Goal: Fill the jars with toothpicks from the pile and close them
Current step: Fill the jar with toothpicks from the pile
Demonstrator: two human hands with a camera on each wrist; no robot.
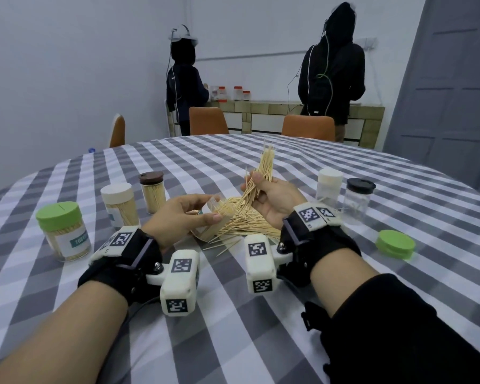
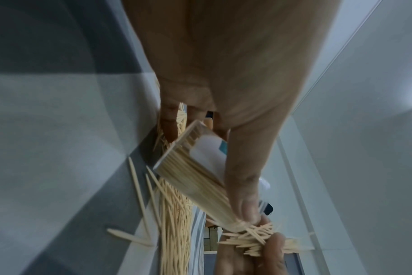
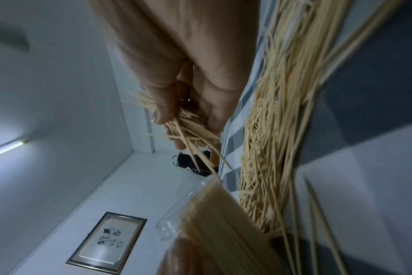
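Right hand (image 1: 272, 199) grip on toothpick bundle (image 1: 263, 170), wrist view blurs it

Head view: even, cool, diffuse room light, with soft faint shadows under the jars on the checked table (image 1: 261, 314); wide-angle distortion bows the table edge and tilts the door (image 1: 452, 87) at the right margin. Left wrist view: dim and soft, with the left hand (image 2: 223, 78) out of focus near the lens and a small glare spot at the right edge. Right wrist view: dim and motion-smeared, with blurred toothpick pile (image 3: 278, 130) and a bright strip light (image 3: 7, 148) at left.
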